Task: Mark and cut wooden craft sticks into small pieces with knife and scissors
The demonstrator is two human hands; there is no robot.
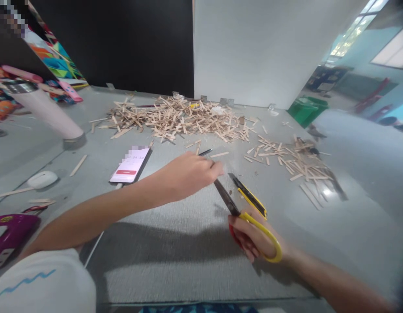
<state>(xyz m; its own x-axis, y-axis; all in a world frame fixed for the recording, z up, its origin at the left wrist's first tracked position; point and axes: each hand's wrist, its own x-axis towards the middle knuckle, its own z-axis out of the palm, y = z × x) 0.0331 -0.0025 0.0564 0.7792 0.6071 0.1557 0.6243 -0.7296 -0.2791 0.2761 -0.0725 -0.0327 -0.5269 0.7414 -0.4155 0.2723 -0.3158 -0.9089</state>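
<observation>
My right hand (252, 237) grips yellow-handled scissors (243, 204), fingers through the loops, the dark blades spread and pointing up-left over the grey table (175, 243). My left hand (188, 174) reaches across from the left, fingers closed in a pinch right at the tip of one blade; what they hold is blurred and too small to name. A dark pen (204, 152) lies just beyond that hand. A big pile of cut wooden sticks (178, 117) lies at the back centre.
A smaller scatter of sticks (295, 163) lies right. A phone (131, 165) with a lit screen lies left of centre. Further left are a pink tumbler (45, 108), a white mouse (41, 179) and a magenta glue gun (11, 230). A green bin (307, 108) stands beyond the table.
</observation>
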